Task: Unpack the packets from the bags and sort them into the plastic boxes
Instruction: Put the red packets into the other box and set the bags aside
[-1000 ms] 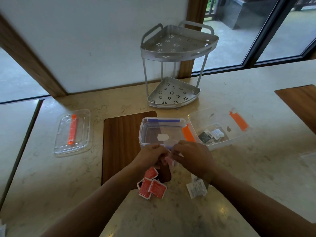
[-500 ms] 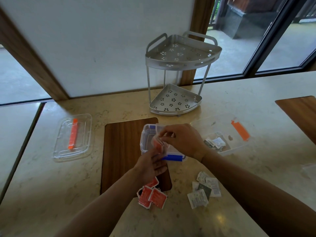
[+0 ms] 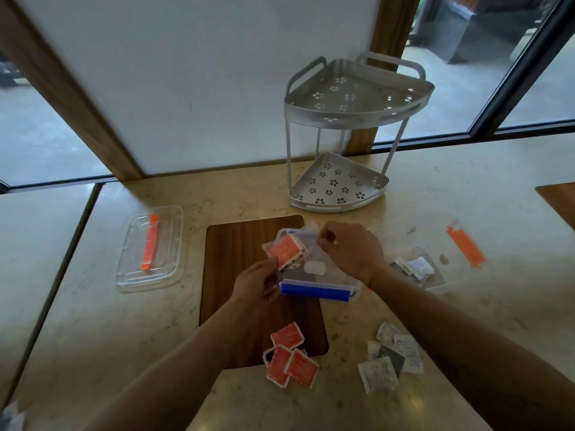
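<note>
On the marble counter [image 3: 466,188], both hands pinch a clear bag [image 3: 287,251].

I have one view only, a wide-angle head camera looking forward and down across the surface [image 3: 435,188]. Both forearms enter from 6 o'clock, close below the lens; the window line bows toward 12, probably lens distortion.
</note>
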`<move>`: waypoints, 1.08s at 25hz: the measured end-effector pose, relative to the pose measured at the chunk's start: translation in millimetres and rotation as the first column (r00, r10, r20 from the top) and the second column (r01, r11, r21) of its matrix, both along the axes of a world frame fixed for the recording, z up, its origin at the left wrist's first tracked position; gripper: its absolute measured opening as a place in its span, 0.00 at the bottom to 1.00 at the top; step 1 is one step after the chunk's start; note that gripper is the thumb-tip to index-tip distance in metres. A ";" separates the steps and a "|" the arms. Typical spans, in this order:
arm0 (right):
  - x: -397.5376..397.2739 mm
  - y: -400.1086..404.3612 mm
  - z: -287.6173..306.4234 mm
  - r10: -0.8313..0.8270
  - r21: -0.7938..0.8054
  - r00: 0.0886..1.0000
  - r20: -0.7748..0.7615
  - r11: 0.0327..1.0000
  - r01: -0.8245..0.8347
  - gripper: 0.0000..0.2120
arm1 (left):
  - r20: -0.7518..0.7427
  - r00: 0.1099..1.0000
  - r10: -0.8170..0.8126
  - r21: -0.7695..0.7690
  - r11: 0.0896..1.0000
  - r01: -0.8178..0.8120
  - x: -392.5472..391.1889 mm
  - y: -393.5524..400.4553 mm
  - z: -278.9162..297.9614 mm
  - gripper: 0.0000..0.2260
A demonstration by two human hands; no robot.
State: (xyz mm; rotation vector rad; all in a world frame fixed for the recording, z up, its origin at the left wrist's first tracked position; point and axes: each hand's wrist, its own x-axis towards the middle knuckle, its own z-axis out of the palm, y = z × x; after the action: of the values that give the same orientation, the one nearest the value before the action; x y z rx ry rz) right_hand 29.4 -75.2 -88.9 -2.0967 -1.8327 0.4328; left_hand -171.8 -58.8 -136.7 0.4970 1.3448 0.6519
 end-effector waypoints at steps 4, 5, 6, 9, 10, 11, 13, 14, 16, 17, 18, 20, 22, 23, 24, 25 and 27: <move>0.2 0.1 -23.4 -0.012 -0.110 1.000 -0.011 0.994 0.011 0.12 | -0.172 0.983 -0.070 0.122 0.988 0.091 -7.4 12.6 8.9 0.08; 0.1 1.1 -29.4 -0.016 -0.151 1.000 -0.025 0.989 0.012 0.13 | -0.199 0.976 -0.087 0.136 0.984 0.116 -7.6 15.7 10.0 0.08; 0.1 3.4 -36.3 -0.020 -0.196 0.999 -0.049 0.980 0.010 0.14 | -0.228 0.968 -0.108 0.144 0.979 0.144 -7.0 18.7 10.7 0.08; -0.2 12.1 -54.2 -0.029 -0.281 0.997 -0.076 0.960 0.006 0.13 | -0.283 0.946 -0.157 0.148 0.967 0.205 -3.0 26.4 11.4 0.07; -0.3 14.6 -58.1 -0.029 -0.295 0.997 -0.067 0.956 0.008 0.12 | -0.287 0.943 -0.168 0.147 0.965 0.217 -1.9 28.7 11.2 0.06; -0.3 16.7 -61.8 -0.031 -0.307 0.998 -0.056 0.952 0.012 0.11 | -0.291 0.940 -0.180 0.146 0.962 0.230 -0.9 31.0 11.1 0.06; -0.1 18.7 -67.1 -0.039 -0.341 0.998 -0.049 0.940 0.020 0.11 | -0.312 0.928 -0.204 0.138 0.957 0.257 0.9 35.3 9.7 0.06; -0.1 19.2 -69.1 -0.048 -0.360 0.997 -0.061 0.933 0.023 0.12 | -0.319 0.923 -0.214 0.133 0.954 0.267 1.6 37.3 9.3 0.06; -0.2 19.1 -71.0 -0.089 -0.383 0.990 -0.106 0.923 0.042 0.11 | -0.326 0.916 -0.232 0.128 0.950 0.286 2.8 40.5 9.9 0.06; -0.3 18.7 -71.5 -0.107 -0.390 0.987 -0.122 0.919 0.051 0.11 | -0.334 0.911 -0.242 0.131 0.945 0.299 3.7 41.5 10.8 0.06; -0.5 18.3 -72.3 -0.117 -0.396 0.984 -0.132 0.916 0.056 0.11 | -0.348 0.904 -0.250 0.139 0.939 0.313 4.9 41.8 12.3 0.07; -1.3 17.4 -73.7 -0.129 -0.408 0.980 -0.150 0.911 0.057 0.10 | -0.382 0.888 -0.257 0.177 0.922 0.343 7.9 42.0 17.1 0.06; -1.4 16.3 -75.3 -0.128 -0.434 0.976 -0.177 0.900 0.040 0.11 | -0.432 0.859 -0.274 0.240 0.884 0.402 12.5 43.1 23.0 0.05; -1.2 16.1 -74.9 -0.128 -0.446 0.971 -0.200 0.895 0.026 0.11 | -0.460 0.841 -0.284 0.269 0.858 0.437 14.7 44.3 26.0 0.06; -1.6 15.6 -73.3 -0.130 -0.456 0.966 -0.225 0.890 0.014 0.10 | -0.483 0.826 -0.289 0.291 0.837 0.463 16.7 45.7 29.6 0.06; -2.4 15.0 -71.3 -0.133 -0.464 0.960 -0.246 0.886 0.004 0.10 | -0.499 0.817 -0.289 0.309 0.822 0.479 18.4 47.4 33.1 0.06; -3.0 14.7 -64.5 -0.148 -0.465 0.941 -0.304 0.885 -0.011 0.09 | -0.525 0.804 -0.278 0.345 0.794 0.500 21.9 50.3 40.9 0.07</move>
State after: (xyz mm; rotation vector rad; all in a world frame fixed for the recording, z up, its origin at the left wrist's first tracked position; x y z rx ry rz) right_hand 26.4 -60.5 -153.4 -2.1895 -1.5569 1.2298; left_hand -149.9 -8.4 -95.9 1.3709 1.4414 0.5149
